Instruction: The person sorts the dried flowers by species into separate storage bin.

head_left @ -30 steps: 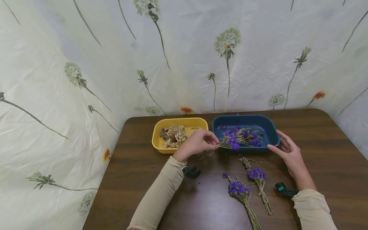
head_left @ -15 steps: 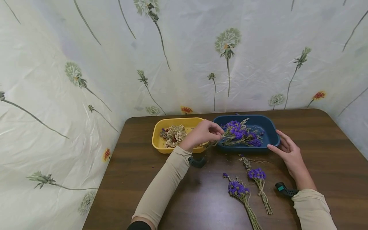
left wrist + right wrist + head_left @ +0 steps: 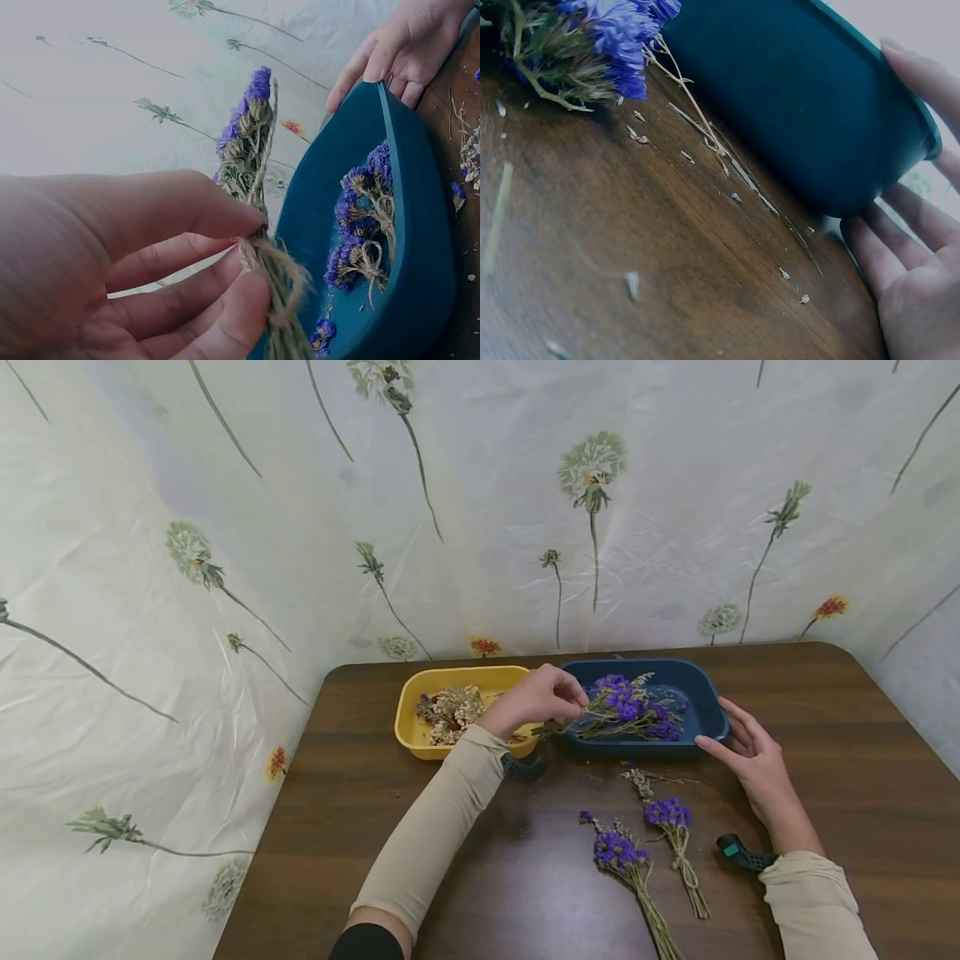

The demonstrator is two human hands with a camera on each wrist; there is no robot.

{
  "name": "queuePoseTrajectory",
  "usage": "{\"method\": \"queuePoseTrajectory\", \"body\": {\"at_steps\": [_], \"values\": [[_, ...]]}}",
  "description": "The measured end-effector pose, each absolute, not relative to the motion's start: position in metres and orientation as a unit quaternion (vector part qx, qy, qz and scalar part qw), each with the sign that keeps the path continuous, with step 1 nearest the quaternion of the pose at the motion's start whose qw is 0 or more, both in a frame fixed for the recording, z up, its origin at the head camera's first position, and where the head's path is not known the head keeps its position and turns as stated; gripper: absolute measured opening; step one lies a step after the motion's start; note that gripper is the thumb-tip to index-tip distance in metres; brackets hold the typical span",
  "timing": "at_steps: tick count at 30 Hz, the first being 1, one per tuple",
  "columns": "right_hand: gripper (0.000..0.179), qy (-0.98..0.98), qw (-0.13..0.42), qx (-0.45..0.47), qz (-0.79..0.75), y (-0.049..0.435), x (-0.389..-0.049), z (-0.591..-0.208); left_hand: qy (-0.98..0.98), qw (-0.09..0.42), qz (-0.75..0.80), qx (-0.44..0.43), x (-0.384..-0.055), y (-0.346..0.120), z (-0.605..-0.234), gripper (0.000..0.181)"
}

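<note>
My left hand (image 3: 534,697) pinches the stems of a twine-tied dried purple flower bunch (image 3: 251,135), holding it over the left side of a blue tray (image 3: 637,748). Its thumb and fingertips meet at the twine bow (image 3: 274,266). Other tied purple bunches (image 3: 356,232) lie inside the tray. At the tray's right end, my right hand (image 3: 753,756) grips the corner, thumb at the front and fingers round the side. In the right wrist view, the fingers (image 3: 900,240) sit against the tray's outer wall.
A yellow tray (image 3: 416,749) with dried cream flowers (image 3: 453,706) stands left of the blue one. Two purple bunches (image 3: 618,852) lie on the brown table (image 3: 315,843) in front. Stem bits (image 3: 742,176) are scattered nearby. A printed curtain (image 3: 480,510) hangs behind.
My left hand has moved right and away from me, carrying the flower bunch from the blue tray's front left edge to above its inside. The right hand keeps its place on the tray.
</note>
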State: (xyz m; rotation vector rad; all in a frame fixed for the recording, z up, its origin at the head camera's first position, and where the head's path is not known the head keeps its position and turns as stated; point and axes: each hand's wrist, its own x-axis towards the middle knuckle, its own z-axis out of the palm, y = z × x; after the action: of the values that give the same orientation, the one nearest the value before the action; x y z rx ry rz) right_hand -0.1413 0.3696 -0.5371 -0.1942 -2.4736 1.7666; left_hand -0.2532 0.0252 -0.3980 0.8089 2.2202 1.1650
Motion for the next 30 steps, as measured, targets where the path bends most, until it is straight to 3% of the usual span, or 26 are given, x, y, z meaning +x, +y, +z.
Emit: {"method": "queuePoseTrajectory", "body": {"at_steps": [30], "values": [[0.075, -0.782, 0.062, -0.055, 0.617, 0.37, -0.14, -0.54, 0.848, 0.212, 0.372, 0.312, -0.267, 0.088, -0.42, 0.007]]}}
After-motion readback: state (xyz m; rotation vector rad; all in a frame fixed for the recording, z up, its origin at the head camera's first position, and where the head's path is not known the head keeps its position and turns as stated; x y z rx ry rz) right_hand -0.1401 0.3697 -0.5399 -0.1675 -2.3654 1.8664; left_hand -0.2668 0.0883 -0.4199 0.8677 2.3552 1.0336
